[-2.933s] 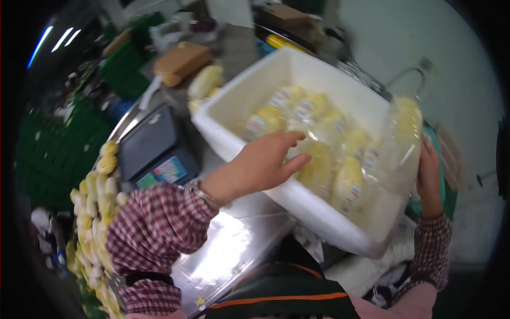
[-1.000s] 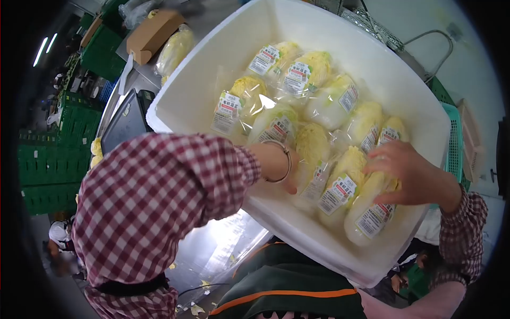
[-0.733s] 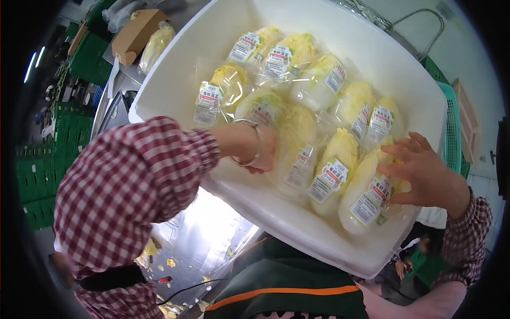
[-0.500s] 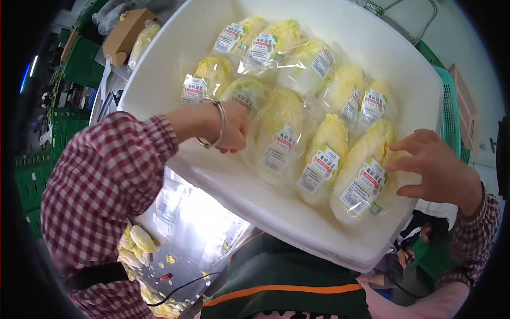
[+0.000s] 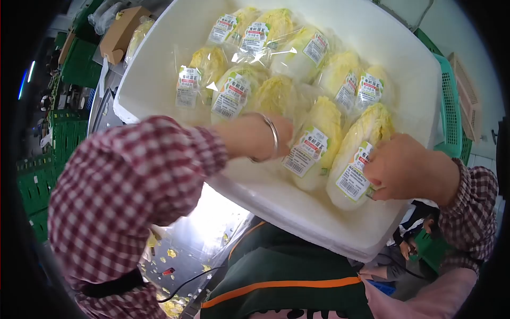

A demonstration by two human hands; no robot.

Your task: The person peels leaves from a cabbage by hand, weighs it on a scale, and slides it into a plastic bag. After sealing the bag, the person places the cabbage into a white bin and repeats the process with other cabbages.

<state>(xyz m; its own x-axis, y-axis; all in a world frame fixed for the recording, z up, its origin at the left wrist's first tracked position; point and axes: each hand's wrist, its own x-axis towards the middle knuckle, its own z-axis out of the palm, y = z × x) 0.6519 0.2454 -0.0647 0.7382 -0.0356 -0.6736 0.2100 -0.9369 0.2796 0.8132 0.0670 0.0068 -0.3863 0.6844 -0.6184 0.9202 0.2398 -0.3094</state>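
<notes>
Several bagged, labelled cabbages lie in two rough rows in a white foam box (image 5: 249, 194). My left hand (image 5: 273, 135), a bracelet at its wrist, is over the front row beside a cabbage (image 5: 321, 135); its fingers are blurred and partly hidden, so its grip is unclear. At the right end of the front row, my right hand (image 5: 396, 165) has its fingers curled against the wrapping of the rightmost cabbage (image 5: 350, 175). Behind my left wrist another cabbage (image 5: 231, 93) lies with its label up.
A steel table (image 5: 194, 239) with leaf scraps is below the box. Green crates (image 5: 40, 170) stand at the left, near a cardboard box (image 5: 121, 34). A teal basket (image 5: 450, 106) is at the right. Another person's hand (image 5: 406, 249) shows at the lower right.
My left hand has moved right along the front row. My right hand has moved left onto the rightmost cabbage, and its spread fingers have curled in.
</notes>
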